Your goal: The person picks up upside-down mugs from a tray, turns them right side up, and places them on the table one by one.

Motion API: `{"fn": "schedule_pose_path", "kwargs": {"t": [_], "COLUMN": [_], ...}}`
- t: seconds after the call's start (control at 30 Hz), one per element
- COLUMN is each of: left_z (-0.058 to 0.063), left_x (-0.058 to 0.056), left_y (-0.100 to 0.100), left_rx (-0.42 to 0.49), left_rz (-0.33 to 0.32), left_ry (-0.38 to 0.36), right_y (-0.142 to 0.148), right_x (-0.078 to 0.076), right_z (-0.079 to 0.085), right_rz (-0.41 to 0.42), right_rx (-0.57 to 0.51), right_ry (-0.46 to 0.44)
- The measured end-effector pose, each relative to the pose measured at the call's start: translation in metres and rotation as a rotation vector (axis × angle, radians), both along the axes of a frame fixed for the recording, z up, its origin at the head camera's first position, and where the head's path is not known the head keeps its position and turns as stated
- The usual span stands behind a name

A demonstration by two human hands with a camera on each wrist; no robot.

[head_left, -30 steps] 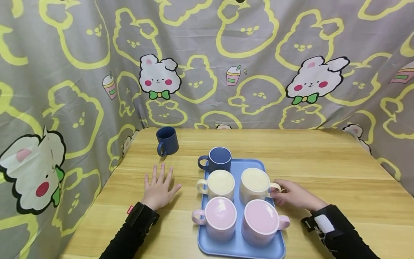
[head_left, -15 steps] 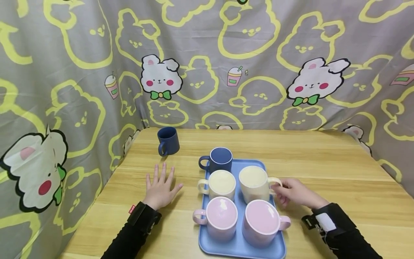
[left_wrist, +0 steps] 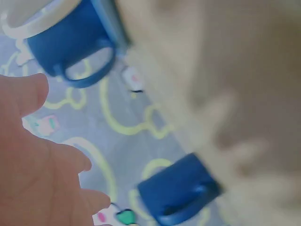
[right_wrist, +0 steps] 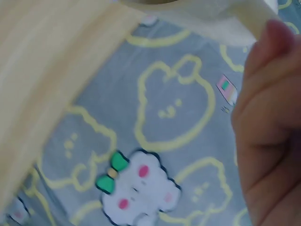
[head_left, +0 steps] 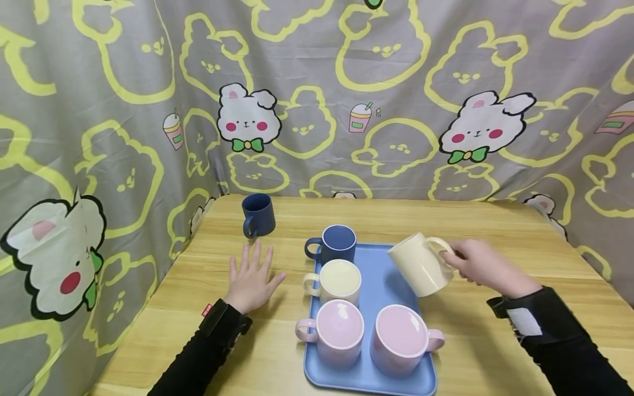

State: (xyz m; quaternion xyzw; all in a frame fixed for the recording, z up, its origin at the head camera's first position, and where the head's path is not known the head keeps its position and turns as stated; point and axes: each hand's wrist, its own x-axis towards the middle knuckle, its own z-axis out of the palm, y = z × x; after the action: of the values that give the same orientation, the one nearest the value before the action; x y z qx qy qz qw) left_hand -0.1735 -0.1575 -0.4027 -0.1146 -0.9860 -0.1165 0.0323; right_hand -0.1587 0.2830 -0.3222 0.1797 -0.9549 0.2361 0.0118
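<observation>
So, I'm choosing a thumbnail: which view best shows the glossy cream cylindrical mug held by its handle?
The head view: the glossy cream cylindrical mug appears uncropped there, tilted, in the right hand. The right wrist view crops it at the top edge; in the left wrist view I cannot make it out.

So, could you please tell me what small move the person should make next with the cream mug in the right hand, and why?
Probably a gentle turn of the right hand to bring the held cream mug level before setting it down: it tilts over the right side of the tray, gripped only by its handle.
</observation>
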Motion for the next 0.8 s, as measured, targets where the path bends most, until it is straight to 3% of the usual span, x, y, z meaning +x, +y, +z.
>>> {"fn": "schedule_pose_path", "kwargs": {"t": [0.17, 0.47, 0.63, 0.8], "left_z": [0.024, 0.074, 0.097, 0.112], "left_x": [0.001, 0.009, 0.016, 0.023], "left_y": [0.016, 0.071, 0.108, 0.138], "left_rx": [-0.025, -0.035, -0.022, 0.001], "left_rz": [-0.055, -0.263, -0.414, -0.516], "left_ry": [0.081, 0.121, 0.109, 0.096], "right_y": [0.002, -0.026, -0.045, -0.059], "right_x": [0.001, 0.005, 0.005, 0.003], "right_z": [0.023, 0.056, 0.058, 0.053], "right_rz": [0.020, 0.109, 0.214, 0.320], "right_rx": [0.124, 0.236, 0.237, 0.190], "right_ry": [0.254, 0.297, 0.406, 0.511]}}
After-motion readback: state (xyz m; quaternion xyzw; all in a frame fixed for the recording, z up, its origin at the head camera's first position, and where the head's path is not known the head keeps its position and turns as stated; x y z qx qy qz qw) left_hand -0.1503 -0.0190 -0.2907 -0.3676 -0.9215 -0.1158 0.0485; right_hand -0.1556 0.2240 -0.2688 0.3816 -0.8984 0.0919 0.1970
